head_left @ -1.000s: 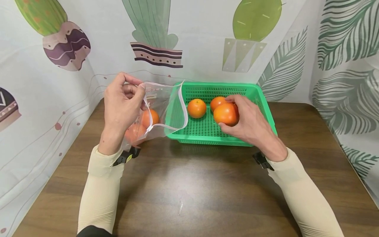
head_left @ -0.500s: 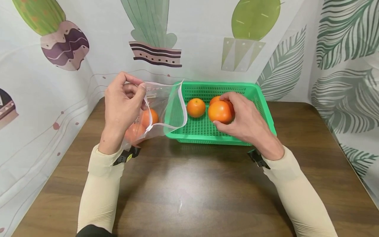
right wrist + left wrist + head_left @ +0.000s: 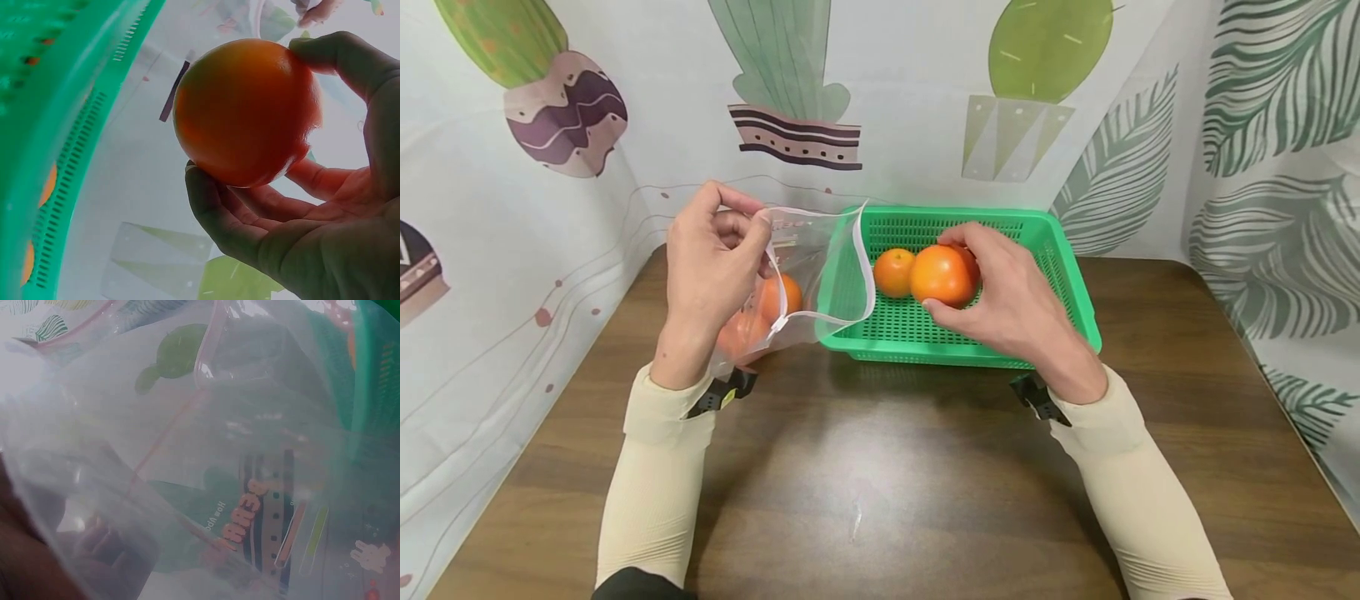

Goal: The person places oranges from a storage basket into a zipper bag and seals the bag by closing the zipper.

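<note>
My left hand (image 3: 711, 275) pinches the edge of a clear zip bag (image 3: 820, 321) with a white zip strip and slider; its mouth gapes toward the right. Inside sit two orange fruits (image 3: 782, 298), blurred by the film. My right hand (image 3: 1011, 300) grips a round, glossy orange-red fruit (image 3: 942, 275) with thumb and fingers, above the green basket (image 3: 940, 354). In the right wrist view, the fruit (image 3: 247, 112) is outside and beside the basket wall. Another orange fruit (image 3: 892, 272) lies in the basket, partly covered by the held one.
The bag overlaps the basket's left side in the head view. A brown wooden table (image 3: 865, 475) lies underneath, and a white cloth (image 3: 910, 100) printed with cacti and leaves hangs behind it. Printed lettering (image 3: 244, 515) shows on the bag in the left wrist view.
My right hand has moved left with the fruit, which now overlaps the fruit in the basket and hides the other one behind it. The left hand and bag have stayed nearly still.
</note>
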A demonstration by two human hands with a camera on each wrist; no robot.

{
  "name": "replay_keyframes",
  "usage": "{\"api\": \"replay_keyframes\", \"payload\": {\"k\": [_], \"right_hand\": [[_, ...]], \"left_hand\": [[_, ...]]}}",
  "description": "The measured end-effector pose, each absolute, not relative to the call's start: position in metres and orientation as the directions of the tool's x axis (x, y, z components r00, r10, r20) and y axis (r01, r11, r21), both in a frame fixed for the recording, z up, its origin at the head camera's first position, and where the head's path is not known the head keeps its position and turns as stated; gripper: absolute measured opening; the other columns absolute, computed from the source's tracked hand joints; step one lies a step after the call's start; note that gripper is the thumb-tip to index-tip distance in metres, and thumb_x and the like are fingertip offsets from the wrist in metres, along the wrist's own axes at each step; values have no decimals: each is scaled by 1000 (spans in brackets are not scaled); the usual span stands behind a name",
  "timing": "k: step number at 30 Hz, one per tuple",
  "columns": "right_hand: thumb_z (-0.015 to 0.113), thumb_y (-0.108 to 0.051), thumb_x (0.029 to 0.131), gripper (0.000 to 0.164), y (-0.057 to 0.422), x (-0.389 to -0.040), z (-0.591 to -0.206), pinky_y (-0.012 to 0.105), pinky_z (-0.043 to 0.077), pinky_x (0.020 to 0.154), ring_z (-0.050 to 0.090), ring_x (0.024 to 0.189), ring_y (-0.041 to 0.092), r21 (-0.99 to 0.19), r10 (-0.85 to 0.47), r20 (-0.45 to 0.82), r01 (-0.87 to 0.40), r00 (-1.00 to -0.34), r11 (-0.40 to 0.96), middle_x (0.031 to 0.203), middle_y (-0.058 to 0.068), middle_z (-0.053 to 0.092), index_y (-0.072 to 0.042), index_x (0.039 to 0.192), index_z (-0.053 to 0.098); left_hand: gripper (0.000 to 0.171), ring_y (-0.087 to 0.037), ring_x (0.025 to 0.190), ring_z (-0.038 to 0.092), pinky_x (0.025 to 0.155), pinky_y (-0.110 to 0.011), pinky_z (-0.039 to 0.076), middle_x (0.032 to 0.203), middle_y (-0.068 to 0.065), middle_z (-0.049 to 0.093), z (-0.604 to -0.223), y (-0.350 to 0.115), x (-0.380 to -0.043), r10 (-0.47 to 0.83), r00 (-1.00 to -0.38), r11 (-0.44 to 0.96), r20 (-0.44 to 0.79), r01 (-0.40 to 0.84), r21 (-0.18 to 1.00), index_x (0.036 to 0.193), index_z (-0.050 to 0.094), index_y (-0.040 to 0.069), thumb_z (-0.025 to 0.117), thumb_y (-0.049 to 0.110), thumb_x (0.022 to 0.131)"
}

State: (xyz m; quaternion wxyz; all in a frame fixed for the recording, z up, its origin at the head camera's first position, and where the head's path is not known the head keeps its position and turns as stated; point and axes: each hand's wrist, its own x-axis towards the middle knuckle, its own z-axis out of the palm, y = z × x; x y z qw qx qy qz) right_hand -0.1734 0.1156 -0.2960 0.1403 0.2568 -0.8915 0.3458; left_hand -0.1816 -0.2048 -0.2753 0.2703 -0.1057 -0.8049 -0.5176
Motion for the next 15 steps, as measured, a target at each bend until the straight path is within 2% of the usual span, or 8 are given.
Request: {"api": "replay_keyframes", "payload": {"k": [4,15], "right_hand": [[88,-26,82,55,111,-172,-292,40,56,88,61,104,19,-550,-364,443,-568,-820,612,122,3,66,-11,128,62],[87,-28,81,55,99,-165,-281,40,55,85,61,102,18,-548,-352,479,-587,-804,596,123,1,67,-12,128,64]], "left_hand": [[8,-16,43,61,40,-20,46,61,-4,67,-274,-205,-181,-108,-832,436,544,452,778,106,65,1,64,7,100],[9,-18,43,60,40,-19,44,61,-1,67,-275,-206,-182,-109,-831,445,545,449,775,107,65,0,65,6,100]]}}
